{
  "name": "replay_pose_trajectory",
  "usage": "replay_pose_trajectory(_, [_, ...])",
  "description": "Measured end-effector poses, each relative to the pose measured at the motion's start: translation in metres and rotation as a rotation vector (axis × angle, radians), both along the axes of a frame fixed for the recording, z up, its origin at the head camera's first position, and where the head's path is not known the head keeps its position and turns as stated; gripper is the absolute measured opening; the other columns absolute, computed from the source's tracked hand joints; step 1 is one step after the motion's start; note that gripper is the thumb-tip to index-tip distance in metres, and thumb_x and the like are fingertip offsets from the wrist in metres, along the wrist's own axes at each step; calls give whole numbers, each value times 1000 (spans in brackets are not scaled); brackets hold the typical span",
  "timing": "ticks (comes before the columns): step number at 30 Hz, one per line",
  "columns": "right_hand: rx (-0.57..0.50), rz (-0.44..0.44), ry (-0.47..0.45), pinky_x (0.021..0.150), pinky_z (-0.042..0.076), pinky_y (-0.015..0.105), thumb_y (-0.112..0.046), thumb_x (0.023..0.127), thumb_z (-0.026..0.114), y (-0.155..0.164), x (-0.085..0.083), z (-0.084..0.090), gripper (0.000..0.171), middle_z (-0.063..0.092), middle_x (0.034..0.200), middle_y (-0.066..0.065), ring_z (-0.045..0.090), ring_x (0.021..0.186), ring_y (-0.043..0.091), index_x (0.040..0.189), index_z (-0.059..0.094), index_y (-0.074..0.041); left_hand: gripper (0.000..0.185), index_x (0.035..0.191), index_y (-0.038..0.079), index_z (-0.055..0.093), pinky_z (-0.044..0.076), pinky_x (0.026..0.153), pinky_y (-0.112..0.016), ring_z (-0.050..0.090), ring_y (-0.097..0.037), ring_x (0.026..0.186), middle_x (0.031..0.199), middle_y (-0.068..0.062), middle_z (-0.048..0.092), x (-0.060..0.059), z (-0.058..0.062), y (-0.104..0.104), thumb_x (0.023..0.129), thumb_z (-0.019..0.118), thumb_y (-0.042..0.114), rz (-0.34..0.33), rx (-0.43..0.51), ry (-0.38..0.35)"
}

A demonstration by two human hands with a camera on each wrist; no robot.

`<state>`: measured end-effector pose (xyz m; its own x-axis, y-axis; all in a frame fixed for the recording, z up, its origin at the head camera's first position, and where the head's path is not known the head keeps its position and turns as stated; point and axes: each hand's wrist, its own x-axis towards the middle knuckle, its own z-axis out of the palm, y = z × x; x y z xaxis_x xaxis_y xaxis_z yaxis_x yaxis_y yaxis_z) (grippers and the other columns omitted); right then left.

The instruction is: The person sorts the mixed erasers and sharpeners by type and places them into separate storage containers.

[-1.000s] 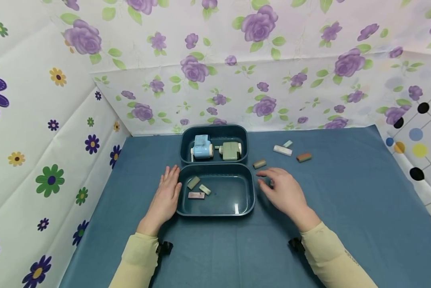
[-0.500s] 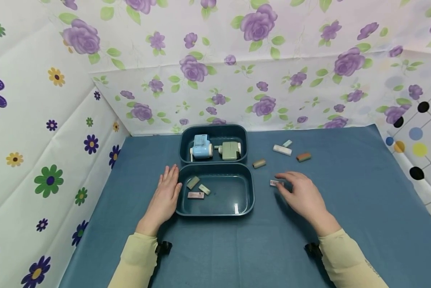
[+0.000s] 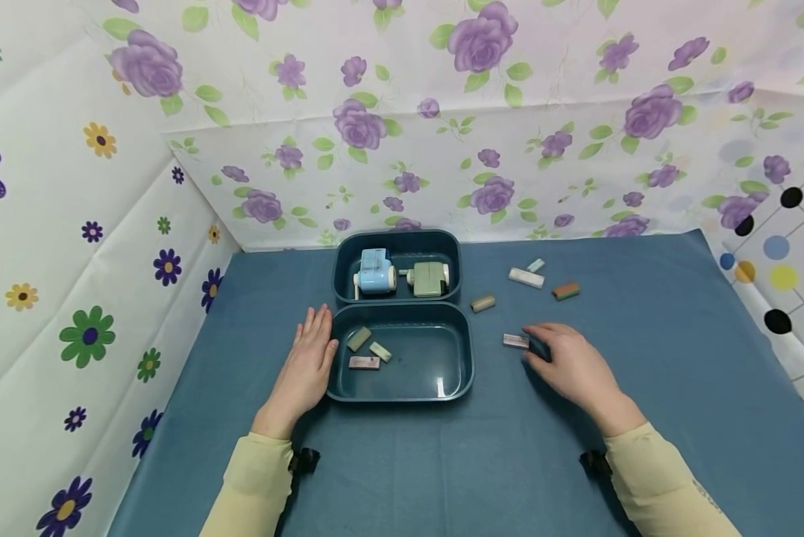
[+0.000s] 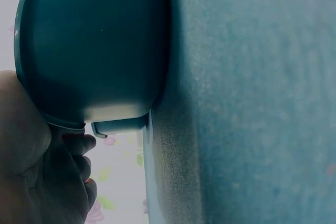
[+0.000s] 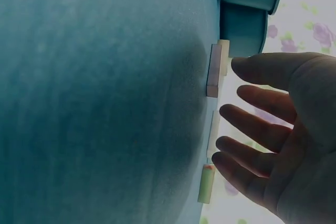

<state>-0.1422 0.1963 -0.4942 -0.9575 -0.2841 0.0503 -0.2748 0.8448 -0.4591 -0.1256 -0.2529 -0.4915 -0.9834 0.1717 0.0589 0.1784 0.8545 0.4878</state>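
Note:
Two dark teal trays stand end to end on the blue cloth. The near tray (image 3: 470, 350) holds several small erasers; the far tray (image 3: 338, 261) holds a blue sharpener (image 3: 375, 271) and a green sharpener (image 3: 429, 277). My left hand (image 3: 310, 350) lies flat on the cloth, fingers straight against the near tray's left wall (image 4: 100, 51). My right hand (image 3: 558, 352) hovers right of the trays with fingers spread and relaxed, holding nothing. Its fingertips are just right of a small pinkish eraser (image 3: 515, 341), which also shows in the right wrist view (image 5: 213, 70).
More erasers lie loose on the cloth behind my right hand: a tan one (image 3: 482, 303), a white one (image 3: 526, 278), a pale green one (image 3: 536, 265) and a reddish one (image 3: 566, 291). Flowered walls close in the left, back and right sides.
My right hand has moved rightward from the near tray's right rim to beside the pinkish eraser, which now shows. The left hand has stayed put.

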Motion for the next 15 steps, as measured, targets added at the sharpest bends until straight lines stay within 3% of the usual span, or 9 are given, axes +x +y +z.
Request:
replay_pose_trajectory(10, [44, 20, 12, 100, 54, 61, -13, 99, 78, -5, -8, -1, 43, 71, 131, 22, 66, 121, 42, 140, 70, -1, 59, 168, -5, 22, 7, 132, -56, 4, -35, 165, 177, -19, 16, 0, 1, 1, 118, 43, 18, 4, -17, 10])
replay_pose_trajectory(15, [82, 37, 51, 84, 59, 54, -13, 98, 79, -12, -13, -4, 35, 74, 116, 16, 71, 101, 34, 131, 76, -3, 59, 167, -6, 23, 7, 131, -58, 4, -34, 165, 177, -19, 17, 0, 0, 1, 117, 44, 17, 7, -15, 14])
